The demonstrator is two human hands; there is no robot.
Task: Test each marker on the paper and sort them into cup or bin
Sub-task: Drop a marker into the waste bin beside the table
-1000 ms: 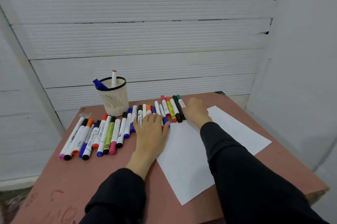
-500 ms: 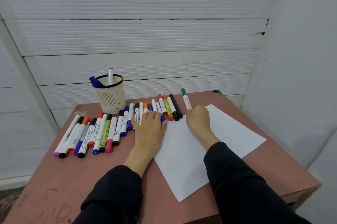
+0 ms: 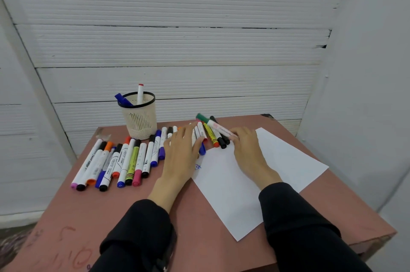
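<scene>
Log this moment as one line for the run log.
right hand grips green-capped marker | left hand flat on marker row | paper nearly blank

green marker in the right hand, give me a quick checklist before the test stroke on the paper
1. Right hand holds the green marker: ok.
2. Cap off: not ok, the green cap is on the end pointing away from the person.
3. Paper flat with blank space: ok, only a small blue scribble near its left edge.
4. Left hand free to pull the cap: ok, it rests flat, open, over the marker row.
5. Cup has room: ok, two markers inside.
6. Bin within reach: cannot tell, none in view.
</scene>
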